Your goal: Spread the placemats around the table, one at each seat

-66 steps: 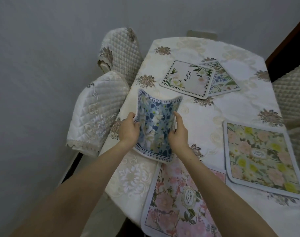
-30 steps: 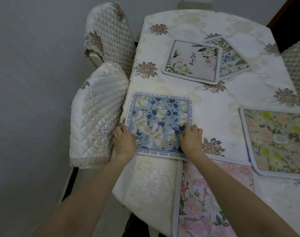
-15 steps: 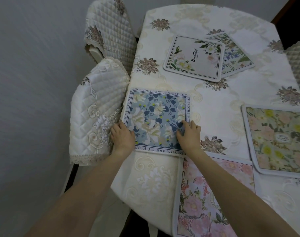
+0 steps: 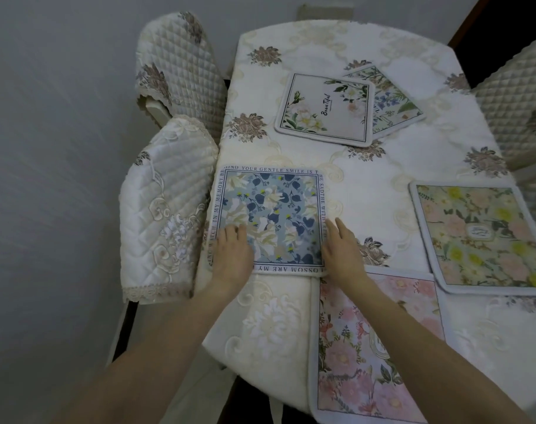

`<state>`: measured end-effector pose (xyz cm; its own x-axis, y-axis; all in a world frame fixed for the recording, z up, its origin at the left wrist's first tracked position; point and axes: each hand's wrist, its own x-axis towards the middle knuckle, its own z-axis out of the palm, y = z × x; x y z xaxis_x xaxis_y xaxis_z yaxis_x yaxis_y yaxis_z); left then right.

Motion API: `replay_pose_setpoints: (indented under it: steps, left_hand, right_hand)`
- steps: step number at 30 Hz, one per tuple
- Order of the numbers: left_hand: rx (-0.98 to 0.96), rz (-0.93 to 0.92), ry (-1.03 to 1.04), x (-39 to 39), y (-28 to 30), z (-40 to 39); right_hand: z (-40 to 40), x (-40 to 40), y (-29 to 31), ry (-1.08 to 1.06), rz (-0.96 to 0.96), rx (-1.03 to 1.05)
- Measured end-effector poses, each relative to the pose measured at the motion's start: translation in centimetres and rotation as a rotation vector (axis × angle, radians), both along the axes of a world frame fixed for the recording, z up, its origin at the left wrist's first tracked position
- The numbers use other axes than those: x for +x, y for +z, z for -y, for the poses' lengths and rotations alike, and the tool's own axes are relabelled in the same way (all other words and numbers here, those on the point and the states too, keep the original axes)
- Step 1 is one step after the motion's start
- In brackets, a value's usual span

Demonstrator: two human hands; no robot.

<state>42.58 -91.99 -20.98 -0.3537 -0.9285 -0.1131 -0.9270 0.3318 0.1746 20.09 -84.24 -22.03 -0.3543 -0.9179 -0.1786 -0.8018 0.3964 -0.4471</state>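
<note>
Blue and cream flowers cover the blue placemat [image 4: 269, 217], which lies flat on the table [image 4: 383, 166] at its 9 o'clock edge, squarely in front of the nearer quilted chair [image 4: 166, 209]. It is roughly square, so no long axis matters; its near edge faces the person. Both hands rest on it with fingers spread flat, neither grip closed on anything: the left hand [image 4: 233, 252] presses the corner at 7 o'clock, the right hand [image 4: 341, 252] the corner at 5 o'clock, palm partly on the cloth.

This seat looks served. Two mats lie stacked and overlapping at 12 o'clock from the hands: the white placemat [image 4: 325, 110] on top of the green placemat [image 4: 395, 99]. The farther quilted chair [image 4: 181, 62] at 11 o'clock has no mat in front of it, so the stack probably comes next, and the right hand is nearer it. The pink placemat [image 4: 370, 347] and the yellow placemat [image 4: 480, 237] already sit at 5 and 3 o'clock.
</note>
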Motion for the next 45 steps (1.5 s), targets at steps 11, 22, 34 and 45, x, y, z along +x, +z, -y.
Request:
replay_pose_setpoints:
  steps: [11,22,34,45]
  left_hand:
    - [0.302,-0.236,-0.249,-5.8,-0.1,-9.7]
    - [0.376,-0.293,0.109,-9.8,-0.7,-18.2]
    - [0.359,-0.248,0.201,-11.4,-0.1,-20.1]
    - [0.05,-0.184,-0.351,-12.6,6.5,-19.1]
  right_hand:
    - [-13.7,-2.5,0.3,-0.249,-0.165,0.211]
    - [-21.1,-7.7,0.1,-0.286,-0.133,0.353]
    - [-23.2,-9.7,0.3,-0.143,-0.113,0.3]
    - [-22.6,-8.8,6.7,-0.064,-0.052,-0.059]
